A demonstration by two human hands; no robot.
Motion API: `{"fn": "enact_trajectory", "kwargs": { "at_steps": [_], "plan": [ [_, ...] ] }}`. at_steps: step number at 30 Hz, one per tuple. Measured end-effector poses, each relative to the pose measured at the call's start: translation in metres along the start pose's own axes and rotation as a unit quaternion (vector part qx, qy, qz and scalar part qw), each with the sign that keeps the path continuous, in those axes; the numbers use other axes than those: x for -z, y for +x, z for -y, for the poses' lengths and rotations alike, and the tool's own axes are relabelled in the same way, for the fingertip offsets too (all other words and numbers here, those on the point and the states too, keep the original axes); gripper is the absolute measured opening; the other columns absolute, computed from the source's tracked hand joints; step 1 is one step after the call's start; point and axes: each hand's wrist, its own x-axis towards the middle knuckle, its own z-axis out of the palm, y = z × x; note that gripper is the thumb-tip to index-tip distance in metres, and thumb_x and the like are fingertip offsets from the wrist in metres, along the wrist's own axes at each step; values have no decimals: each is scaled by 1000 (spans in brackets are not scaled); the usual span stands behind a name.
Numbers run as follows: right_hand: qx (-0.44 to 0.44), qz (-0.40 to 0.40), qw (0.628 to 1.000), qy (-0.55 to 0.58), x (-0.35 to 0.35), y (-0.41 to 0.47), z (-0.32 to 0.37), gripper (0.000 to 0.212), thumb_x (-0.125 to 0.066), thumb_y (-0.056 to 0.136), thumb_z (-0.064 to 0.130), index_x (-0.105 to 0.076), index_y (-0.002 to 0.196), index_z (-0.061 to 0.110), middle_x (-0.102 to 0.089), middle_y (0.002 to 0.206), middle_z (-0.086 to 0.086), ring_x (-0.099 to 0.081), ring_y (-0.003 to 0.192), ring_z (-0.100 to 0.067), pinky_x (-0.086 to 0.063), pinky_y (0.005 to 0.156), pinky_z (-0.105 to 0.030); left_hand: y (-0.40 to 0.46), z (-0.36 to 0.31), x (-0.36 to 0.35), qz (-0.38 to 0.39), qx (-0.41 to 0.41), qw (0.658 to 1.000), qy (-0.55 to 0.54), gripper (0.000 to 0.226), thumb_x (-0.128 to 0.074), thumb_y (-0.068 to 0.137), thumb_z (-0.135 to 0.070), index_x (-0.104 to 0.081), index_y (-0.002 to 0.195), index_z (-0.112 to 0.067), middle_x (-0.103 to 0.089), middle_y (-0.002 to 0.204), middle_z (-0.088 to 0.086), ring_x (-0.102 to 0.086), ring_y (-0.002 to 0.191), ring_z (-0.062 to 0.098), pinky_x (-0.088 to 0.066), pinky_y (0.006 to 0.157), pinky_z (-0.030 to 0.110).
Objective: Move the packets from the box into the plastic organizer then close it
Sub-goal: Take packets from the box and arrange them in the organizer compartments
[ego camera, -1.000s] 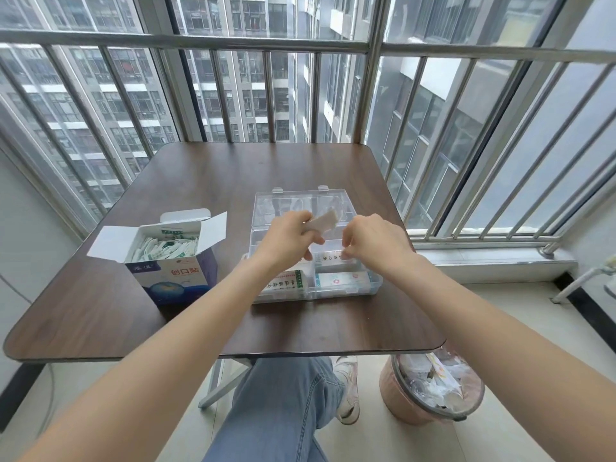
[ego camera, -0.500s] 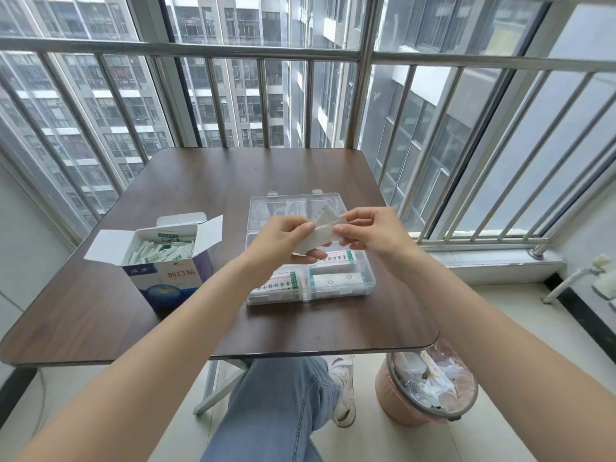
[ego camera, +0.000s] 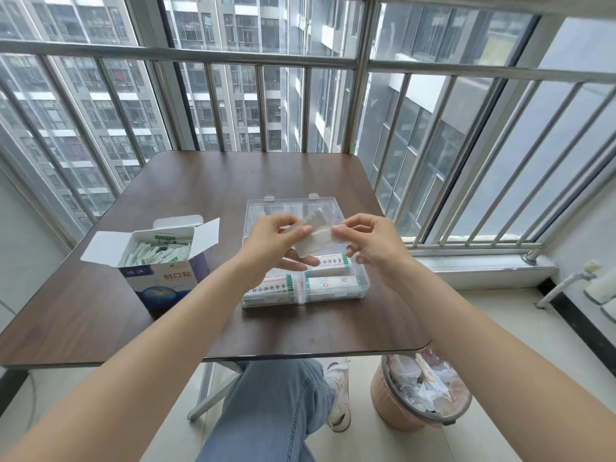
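Nearest: a knee in blue jeans (ego camera: 276, 405) under the table edge, with a pink waste bin (ego camera: 420, 391) full of white wrappers on the floor to the right. Dark wooden table (ego camera: 100, 311). On it, left: an opened blue-and-white cardboard box (ego camera: 160, 261), flaps up, packed with white-and-green packets (ego camera: 156, 253). On it, centre: a clear plastic organizer (ego camera: 361, 288), lid thrown back flat behind it, near compartments holding three labelled white boxes (ego camera: 330, 283). Above the organizer, both hands raised clear of it: the left hand (ego camera: 270, 245) pinches a small stack of white packets (ego camera: 316, 240), thumb on top and fingers beneath, closed firmly on the left end; the right hand (ego camera: 373, 241) meets the stack's right end with thumb and forefinger tips closed on it, remaining fingers loosely curled. The stack lies tilted, right end higher; how many packets it contains cannot be told. Farthest: metal window bars (ego camera: 213, 105), with tower blocks beyond the glass.
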Motion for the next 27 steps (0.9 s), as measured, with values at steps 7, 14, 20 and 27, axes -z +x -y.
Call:
{"fn": "enact_trajectory", "kwargs": {
  "at_steps": [7, 14, 20, 27],
  "plan": [
    [-72, 53, 976, 199, 4, 6, -2, 13, -66, 84, 13, -62, 80, 2, -66, 76, -12, -67, 63, -12, -56, 64, -17, 3, 3, 1, -6, -9, 1000, 20, 15, -61, 91, -18, -63, 100, -7, -70, 89, 9, -72, 69, 19, -58, 60, 27],
    [-58, 37, 995, 71, 10, 17, -6, 11, -66, 79, -9, -60, 76, 0, -62, 79, -11, -65, 70, -15, -56, 66, -17, 12, 6, 1, -67, -13, 997, 37, 13, -56, 94, -21, -62, 86, -14, -71, 89, 1, -66, 76, 10, -52, 77, 26],
    [7, -10, 980, -199, 9, 30, -20, 19, -76, 72, 0, -65, 68, 15, -69, 74, -9, -67, 75, -22, -57, 78, -34, 19, 13, 1, -75, -29, 981, 174, 14, -55, 95, -21, -60, 83, -16, -71, 93, 2, -63, 73, 12, -48, 68, 27],
    [106, 13, 913, -393, -5, 26, -21, 8, -73, 76, 9, -70, 77, 15, -62, 74, 1, -59, 74, -12, -46, 66, -14, 23, 15, -5, -54, -41, 951, 301, 21, -51, 96, -22, -63, 89, -6, -71, 97, 2, -61, 64, 12, -43, 59, 19]
  ]
}}
